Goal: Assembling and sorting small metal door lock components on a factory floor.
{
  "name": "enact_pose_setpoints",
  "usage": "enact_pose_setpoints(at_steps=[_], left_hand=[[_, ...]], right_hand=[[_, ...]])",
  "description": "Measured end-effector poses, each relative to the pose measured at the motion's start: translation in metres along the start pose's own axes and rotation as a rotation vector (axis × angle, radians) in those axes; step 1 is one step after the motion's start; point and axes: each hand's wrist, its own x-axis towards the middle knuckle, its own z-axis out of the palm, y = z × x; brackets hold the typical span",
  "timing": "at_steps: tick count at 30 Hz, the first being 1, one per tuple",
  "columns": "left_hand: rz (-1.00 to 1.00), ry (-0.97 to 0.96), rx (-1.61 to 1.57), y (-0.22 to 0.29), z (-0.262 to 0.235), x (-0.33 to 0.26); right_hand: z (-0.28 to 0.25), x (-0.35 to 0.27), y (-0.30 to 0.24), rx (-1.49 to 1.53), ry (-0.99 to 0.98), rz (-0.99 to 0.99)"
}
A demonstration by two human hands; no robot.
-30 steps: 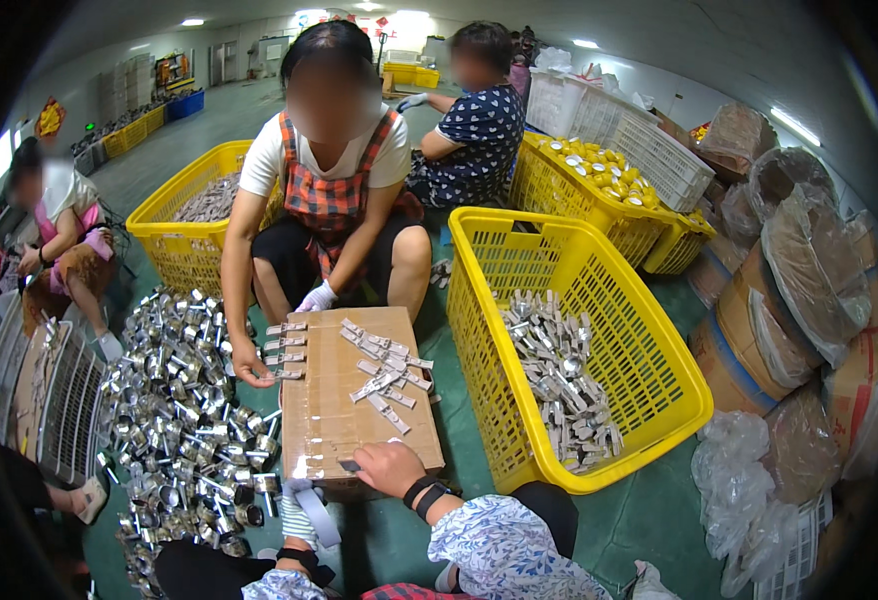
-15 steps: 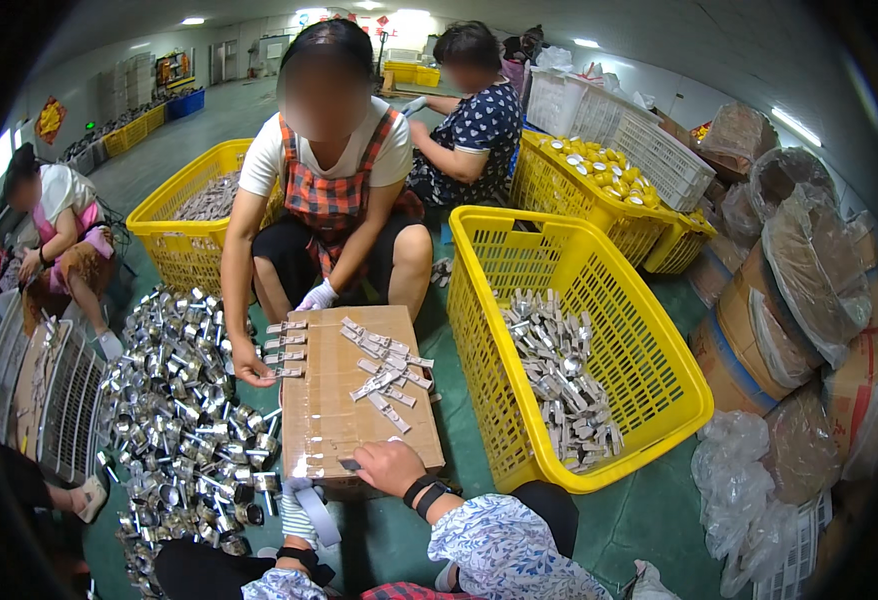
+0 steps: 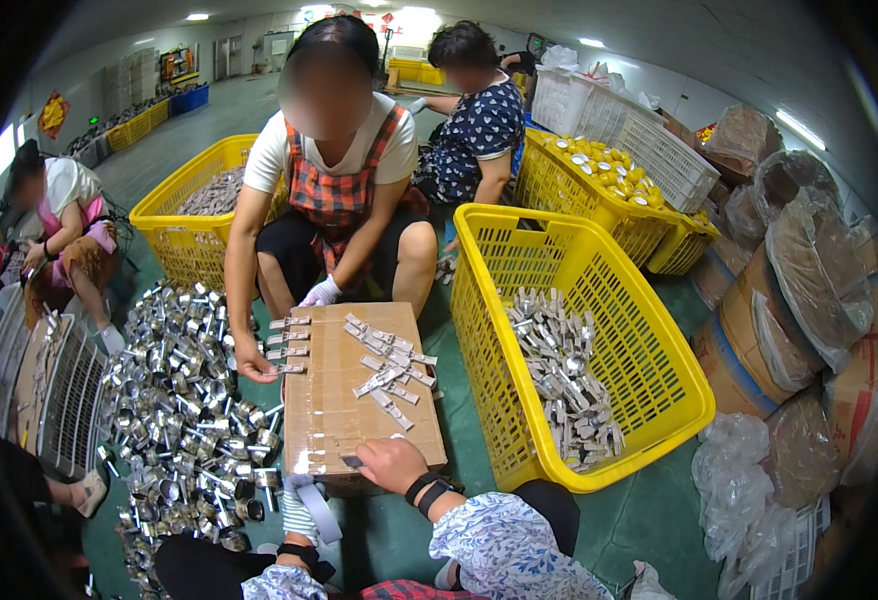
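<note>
My right hand (image 3: 393,465) rests at the near edge of a taped cardboard box (image 3: 349,400), fingers closed on a small dark flat piece (image 3: 353,461). Below the box's near left corner is my left hand (image 3: 297,508) in a striped covering, beside a curved pale grey strip (image 3: 321,515); its fingers are hidden. Several grey clip-like pieces (image 3: 389,375) lie in a loose pile on the box top. More are lined up along its left edge (image 3: 289,338), where the person opposite has a bare hand (image 3: 254,362) on the nearest one.
Shiny metal cup-shaped parts with stems (image 3: 184,430) are heaped on the floor at left. A yellow crate (image 3: 584,480) of grey pieces stands right of the box, another yellow crate (image 3: 174,240) behind left. Plastic-wrapped cartons (image 3: 734,360) line the right side. Other people sit nearby.
The person in the dark patterned top has lowered an arm. My hands and the pieces on the box look almost the same, apart from a slight shift of the whole view.
</note>
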Motion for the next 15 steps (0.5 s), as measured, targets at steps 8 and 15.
enact_pose_setpoints(at_steps=[8, 15], left_hand=[[-0.006, -0.002, -0.015, 0.0015, 0.0002, 0.0007], [-0.007, -0.011, 0.000, 0.0035, 0.0046, -0.0020]], right_hand=[[0.0006, 0.0000, 0.0005, -0.011, 0.009, 0.001], [0.0000, -0.0007, 0.0008, -0.015, 0.009, 0.004]])
